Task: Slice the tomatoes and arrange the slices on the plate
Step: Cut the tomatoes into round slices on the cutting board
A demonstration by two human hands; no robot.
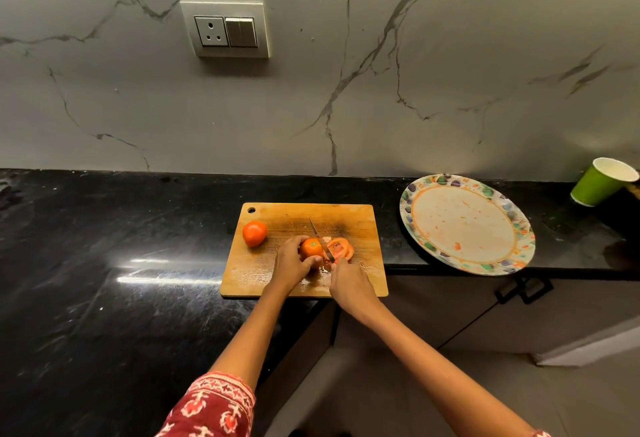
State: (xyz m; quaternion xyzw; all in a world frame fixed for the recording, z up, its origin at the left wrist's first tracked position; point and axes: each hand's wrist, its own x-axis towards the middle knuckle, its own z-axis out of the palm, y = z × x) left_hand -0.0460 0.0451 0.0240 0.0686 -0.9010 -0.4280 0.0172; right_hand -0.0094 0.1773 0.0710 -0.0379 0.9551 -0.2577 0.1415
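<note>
A black, glossy stone desk (104, 263) carries a wooden cutting board (294, 221) near its front edge. To the right lies a floral-rimmed plate (412, 214), and at the far right a green paper cup (594, 185) stands tilted.

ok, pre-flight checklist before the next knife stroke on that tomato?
1. Left hand grips the tomato being cut: ok.
2. Right hand holds the knife, blade at the tomato's right side: ok.
3. Left fingertips clear of the blade: cannot tell, they sit close.
4. Cut slices lie right of the blade, out of its path: ok.
5. Cutting board flat on the counter: ok, though its near edge sits at the counter edge.
6. Plate free for slices: ok, only smears on it.
</note>
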